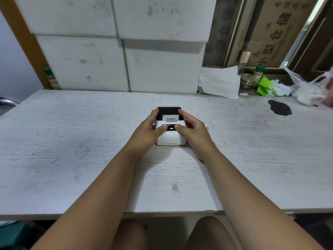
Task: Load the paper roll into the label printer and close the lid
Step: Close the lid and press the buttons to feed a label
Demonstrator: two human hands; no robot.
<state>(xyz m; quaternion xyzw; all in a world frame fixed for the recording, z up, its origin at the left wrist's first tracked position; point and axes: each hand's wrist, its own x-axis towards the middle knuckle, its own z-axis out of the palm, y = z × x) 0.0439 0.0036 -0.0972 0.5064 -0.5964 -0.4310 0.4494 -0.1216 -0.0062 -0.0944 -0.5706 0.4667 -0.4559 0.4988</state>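
Label printer (170,131) sits mid-worktop (72,141), lid (169,111) apparently down; left hand (149,131) at 9 o'clock, right hand (191,131) at 3, fingers clamped on its sides; likely light, rigid, smooth plastic, so grip the flanks

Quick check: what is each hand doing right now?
Left hand: gripping the label printer, left side.
Right hand: gripping its right side.
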